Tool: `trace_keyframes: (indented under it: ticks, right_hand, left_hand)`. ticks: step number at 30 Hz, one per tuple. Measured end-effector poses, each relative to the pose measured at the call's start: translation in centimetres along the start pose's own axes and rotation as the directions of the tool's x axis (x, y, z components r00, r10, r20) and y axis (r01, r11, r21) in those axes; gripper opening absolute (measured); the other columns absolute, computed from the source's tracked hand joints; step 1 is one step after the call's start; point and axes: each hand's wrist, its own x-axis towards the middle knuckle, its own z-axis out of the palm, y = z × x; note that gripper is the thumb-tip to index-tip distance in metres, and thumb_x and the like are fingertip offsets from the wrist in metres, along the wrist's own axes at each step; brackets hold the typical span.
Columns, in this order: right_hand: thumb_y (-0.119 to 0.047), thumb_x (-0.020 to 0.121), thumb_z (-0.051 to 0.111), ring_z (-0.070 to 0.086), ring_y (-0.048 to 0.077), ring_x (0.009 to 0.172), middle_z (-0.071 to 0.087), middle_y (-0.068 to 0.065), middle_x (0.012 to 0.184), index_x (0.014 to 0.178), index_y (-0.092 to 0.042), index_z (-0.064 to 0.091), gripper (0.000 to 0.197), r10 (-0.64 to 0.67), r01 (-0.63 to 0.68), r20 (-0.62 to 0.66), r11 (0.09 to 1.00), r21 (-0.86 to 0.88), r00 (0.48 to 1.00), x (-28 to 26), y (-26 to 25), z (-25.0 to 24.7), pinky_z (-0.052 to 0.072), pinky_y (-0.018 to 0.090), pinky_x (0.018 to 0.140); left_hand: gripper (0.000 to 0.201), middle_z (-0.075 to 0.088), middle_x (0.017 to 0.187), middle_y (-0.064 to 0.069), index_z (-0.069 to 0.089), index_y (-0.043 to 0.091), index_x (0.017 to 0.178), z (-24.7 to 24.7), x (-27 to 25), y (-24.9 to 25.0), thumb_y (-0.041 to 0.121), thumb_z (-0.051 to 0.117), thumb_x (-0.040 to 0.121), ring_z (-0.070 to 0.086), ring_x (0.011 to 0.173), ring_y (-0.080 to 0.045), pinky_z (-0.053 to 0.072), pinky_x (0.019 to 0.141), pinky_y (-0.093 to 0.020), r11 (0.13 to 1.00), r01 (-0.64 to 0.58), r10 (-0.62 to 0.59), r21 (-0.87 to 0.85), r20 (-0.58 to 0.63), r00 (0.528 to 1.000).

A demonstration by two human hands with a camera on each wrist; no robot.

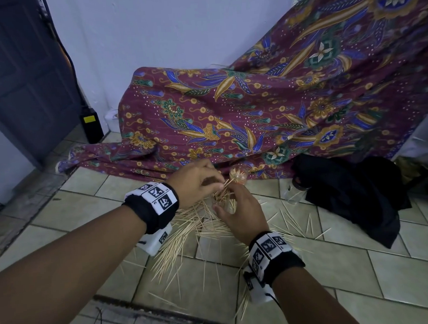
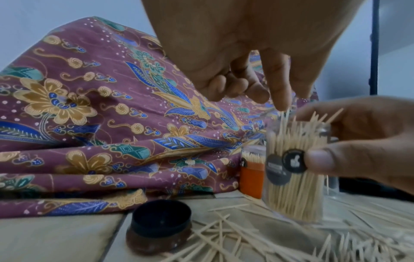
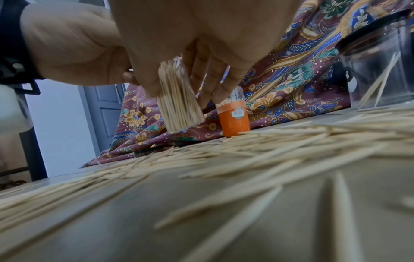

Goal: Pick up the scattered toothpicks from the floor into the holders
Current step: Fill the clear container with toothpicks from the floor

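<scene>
Toothpicks (image 1: pixel 187 240) lie scattered in a wide heap on the tiled floor. My right hand (image 1: pixel 231 210) grips a clear holder (image 2: pixel 293 179) packed with upright toothpicks, lifted a little and tilted, thumb (image 2: pixel 320 159) on its black label. My left hand (image 1: pixel 219 185) is just above the holder's mouth, pinching a few toothpicks (image 1: pixel 228 183) whose lower ends stand among those in the holder. In the right wrist view the same holder (image 3: pixel 179 104) hangs in my right hand's fingers (image 3: pixel 208 85). An orange holder (image 1: pixel 238 176) with toothpicks stands behind, against the cloth.
A patterned maroon cloth (image 1: pixel 230 116) drapes over something along the wall. A black lid (image 2: pixel 161 223) lies on the floor to the left. A glass jar (image 1: pixel 295 192) stands to the right, next to a black bundle (image 1: pixel 353 194). A dark door (image 1: pixel 22 72) is at far left.
</scene>
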Motion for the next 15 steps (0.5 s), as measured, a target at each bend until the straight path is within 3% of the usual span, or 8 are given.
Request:
trace_keyframes:
  ticks: [4,6,12,15]
  right_hand:
    - [-0.036,0.083,0.073,0.059,0.014,0.105,0.058,-0.004,0.120,0.127,-0.021,0.051,0.051,0.002,-0.002,0.002,1.000,-0.008,1.000,0.0,-0.1,0.0,0.051,0.037,0.085]
    - [-0.035,0.083,0.073,0.059,0.015,0.104,0.059,-0.003,0.118,0.124,-0.019,0.052,0.049,-0.002,0.001,-0.002,1.000,-0.008,1.000,0.0,-0.1,0.1,0.052,0.038,0.084]
    - [-0.037,0.083,0.072,0.060,0.016,0.104,0.059,-0.002,0.120,0.125,-0.019,0.051,0.051,-0.003,0.003,-0.004,1.000,-0.012,1.000,0.0,0.1,0.0,0.051,0.037,0.084]
    - [-0.037,0.082,0.073,0.060,0.016,0.105,0.059,-0.002,0.124,0.128,-0.019,0.051,0.054,0.003,-0.003,-0.013,1.000,-0.012,1.000,0.0,0.2,-0.1,0.052,0.038,0.086]
  left_hand:
    - [0.036,0.055,0.108,0.015,0.059,0.032,0.128,-0.5,1.1,1.0,0.034,0.063,0.092,0.047,0.080,0.008,0.037,0.078,-0.021,0.996,-0.024,0.023,0.085,0.023,0.999]
    - [0.039,0.058,0.105,0.014,0.058,0.034,0.130,-0.3,1.6,1.5,0.031,0.063,0.092,0.046,0.076,0.007,0.037,0.075,-0.019,0.994,-0.042,0.036,0.102,0.064,0.997]
    - [0.019,0.069,0.094,0.003,0.074,0.025,0.107,0.3,2.3,1.7,0.023,0.067,0.089,0.061,0.080,-0.011,0.053,0.078,-0.036,0.994,-0.039,0.032,0.106,0.067,0.997]
    - [0.013,0.072,0.092,0.004,0.076,0.022,0.099,-0.1,2.2,1.9,0.022,0.068,0.089,0.061,0.077,-0.007,0.053,0.077,-0.030,0.995,-0.030,0.027,0.091,0.030,0.999]
